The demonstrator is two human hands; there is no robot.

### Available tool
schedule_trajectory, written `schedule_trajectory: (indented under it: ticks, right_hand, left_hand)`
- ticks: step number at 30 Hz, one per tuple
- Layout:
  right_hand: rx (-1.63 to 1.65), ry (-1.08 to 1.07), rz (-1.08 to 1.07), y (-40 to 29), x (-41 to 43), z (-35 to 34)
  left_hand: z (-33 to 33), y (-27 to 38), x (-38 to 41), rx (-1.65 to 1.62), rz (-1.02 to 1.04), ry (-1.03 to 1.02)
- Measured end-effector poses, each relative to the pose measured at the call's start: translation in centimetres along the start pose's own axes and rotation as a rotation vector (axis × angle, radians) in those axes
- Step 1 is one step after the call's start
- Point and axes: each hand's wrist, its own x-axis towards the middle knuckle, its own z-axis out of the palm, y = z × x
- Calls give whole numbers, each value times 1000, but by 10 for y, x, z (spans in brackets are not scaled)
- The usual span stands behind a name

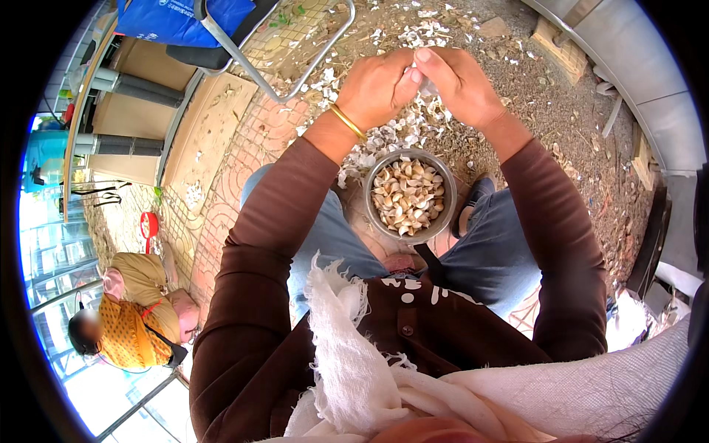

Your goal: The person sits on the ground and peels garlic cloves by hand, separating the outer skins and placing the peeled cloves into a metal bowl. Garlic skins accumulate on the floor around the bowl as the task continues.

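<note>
My left hand (pixel 378 86), with a gold bangle (pixel 348 123) at its wrist, meets my right hand (pixel 462 83) above the littered ground. Both thumbs and fingertips press together around a small whitish piece of garlic (pixel 427 87), mostly hidden by the fingers. Below them, between my knees, a round metal bowl (pixel 450 207) holds many unpeeled garlic cloves (pixel 409 196). Loose white garlic skins (pixel 382 141) lie in a heap just beyond the bowl's rim.
A metal-framed chair (pixel 288 99) bearing a blue bag (pixel 177 22) with writing stands at upper left. A flattened cardboard sheet (pixel 207 133) lies nearby. Another person (pixel 135 326) sits at left near a red pan (pixel 148 226). Metal panels (pixel 659 94) on wooden blocks (pixel 559 50) border the right.
</note>
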Motion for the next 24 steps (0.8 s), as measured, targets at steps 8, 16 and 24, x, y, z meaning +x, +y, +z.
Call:
schedule_trajectory:
  ticks: [8, 16, 24]
  right_hand:
    - [18, -62, 35, 8, -1, -3]
    - [15, -59, 87, 10, -2, -5]
    - [-125, -7, 110, 1, 2, -8]
  left_hand:
    - [3, -3, -2, -50, -22, -53]
    - [4, -4, -2, -42, -41, -84]
    - [-3, -1, 5, 189, -98, -80]
